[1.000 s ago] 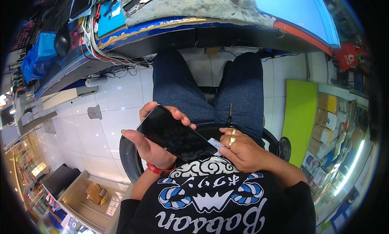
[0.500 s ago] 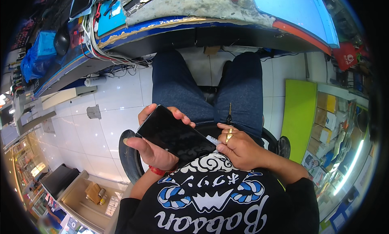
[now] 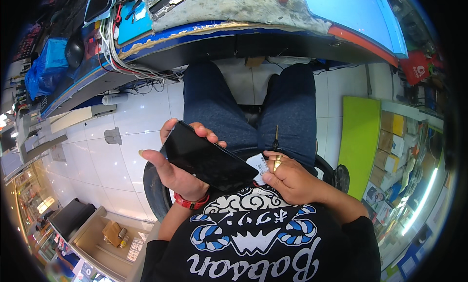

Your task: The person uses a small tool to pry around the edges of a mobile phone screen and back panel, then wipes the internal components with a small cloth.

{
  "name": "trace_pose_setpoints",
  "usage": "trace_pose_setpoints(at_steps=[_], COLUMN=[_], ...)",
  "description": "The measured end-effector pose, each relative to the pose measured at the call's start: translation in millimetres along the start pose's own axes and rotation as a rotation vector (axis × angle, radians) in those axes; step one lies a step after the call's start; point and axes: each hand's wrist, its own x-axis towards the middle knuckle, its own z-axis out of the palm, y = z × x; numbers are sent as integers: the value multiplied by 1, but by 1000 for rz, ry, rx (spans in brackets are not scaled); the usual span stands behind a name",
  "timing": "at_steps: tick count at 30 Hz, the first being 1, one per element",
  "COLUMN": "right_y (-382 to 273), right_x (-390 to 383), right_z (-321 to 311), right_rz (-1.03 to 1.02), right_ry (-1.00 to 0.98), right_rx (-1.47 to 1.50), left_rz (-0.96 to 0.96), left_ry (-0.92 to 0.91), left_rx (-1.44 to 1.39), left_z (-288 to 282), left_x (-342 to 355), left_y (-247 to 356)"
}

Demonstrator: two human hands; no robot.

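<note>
A black smartphone (image 3: 204, 157) with a dark, glossy screen rests tilted in my left hand (image 3: 183, 174). Fingers curl over its far edge, while the thumb sticks out to the left, off the screen. My right hand (image 3: 292, 179), with gold rings, pinches a small whitish flat piece with dark markings (image 3: 257, 169) between thumb and forefinger. That piece sits beside the phone's lower right end; whether they touch I cannot tell. Both hands are above my lap, in front of my black printed shirt (image 3: 258, 233). A key (image 3: 277, 135) lies on my right thigh.
Ahead stands a worn workbench (image 3: 234, 9) with a light blue panel (image 3: 351, 13) at the right and tools at the left. White cables (image 3: 109, 48) hang off its left edge. A green panel (image 3: 360, 140) and a glass display case (image 3: 395, 155) stand to the right.
The phone and my left hand have shifted slightly left and away from me, so they are farther from my right hand. More of the whitish piece now shows in my right fingers.
</note>
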Motion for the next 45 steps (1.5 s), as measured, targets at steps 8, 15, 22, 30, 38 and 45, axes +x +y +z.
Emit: trace_pose_setpoints(at_steps=[8, 15, 22, 30, 38, 45], right_y=[4, 5, 10, 7, 12, 7], right_x=[4, 5, 4, 2, 3, 4], right_z=[-8, -3, 0, -1, 6, -5], right_rz=[1, -32, 4, 3, 114, 38], right_ry=[-122, -92, -92, -106, -49, -170], right_rx=[-33, -34, -13, 10, 65, 31], left_rz=[-23, -17, 6, -61, -23, -170], left_ry=[45, 9, 20, 36, 51, 188], left_rx=[48, 26, 56, 74, 37, 97], left_z=[5, 6, 11, 8, 9, 15], left_x=[-2, -7, -4, -1, 4, 15], left_y=[-7, -12, -15, -11, -14, -8])
